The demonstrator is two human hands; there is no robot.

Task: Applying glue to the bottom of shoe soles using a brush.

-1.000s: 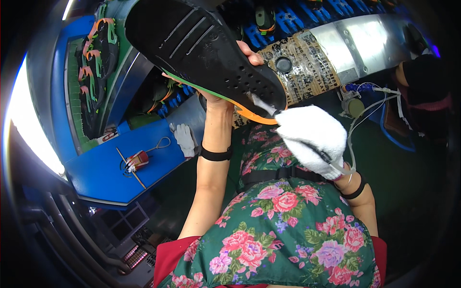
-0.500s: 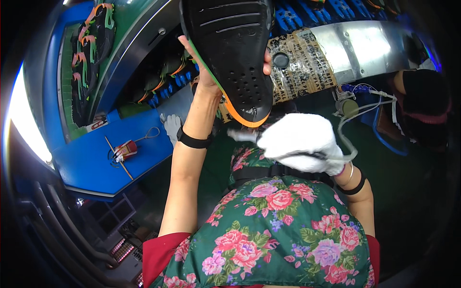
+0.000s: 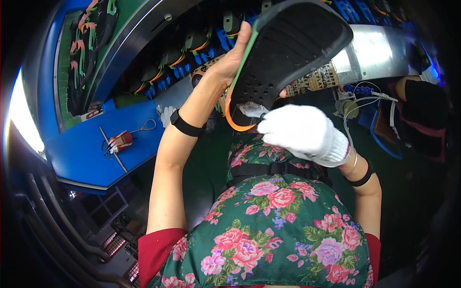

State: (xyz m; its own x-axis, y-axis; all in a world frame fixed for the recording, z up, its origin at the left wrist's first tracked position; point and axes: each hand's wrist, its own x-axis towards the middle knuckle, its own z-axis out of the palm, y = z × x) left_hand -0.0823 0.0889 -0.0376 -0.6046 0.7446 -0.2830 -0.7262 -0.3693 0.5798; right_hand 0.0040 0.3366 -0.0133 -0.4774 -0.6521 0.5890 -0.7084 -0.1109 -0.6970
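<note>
My bare left hand (image 3: 228, 66) grips a shoe sole (image 3: 288, 45) by its sides, holding it up and tilted. The sole is black and ridged, with small holes toward its near end, a green edge and an orange rim at that end. My right hand (image 3: 302, 132), in a white knit glove, is closed around a small brush-like tool (image 3: 252, 109). The tool's pale, wet-looking tip touches the near end of the sole. A thin whitish hose (image 3: 346, 127) runs by the gloved wrist. The tool's handle is mostly hidden in the glove.
Behind the sole is a curved metal machine (image 3: 367, 53) with taped cardboard (image 3: 317, 80) and blue holders (image 3: 222, 41) carrying shoe parts. A blue table (image 3: 81, 158) at left bears a red container (image 3: 121, 140) and a stick. A grey glove (image 3: 167, 115) lies at its edge. More soles (image 3: 86, 48) stand far left.
The sole has tilted, its far end swinging right, and my left thumb now shows along its edge. The tool tip has moved from below the sole onto its near end.
</note>
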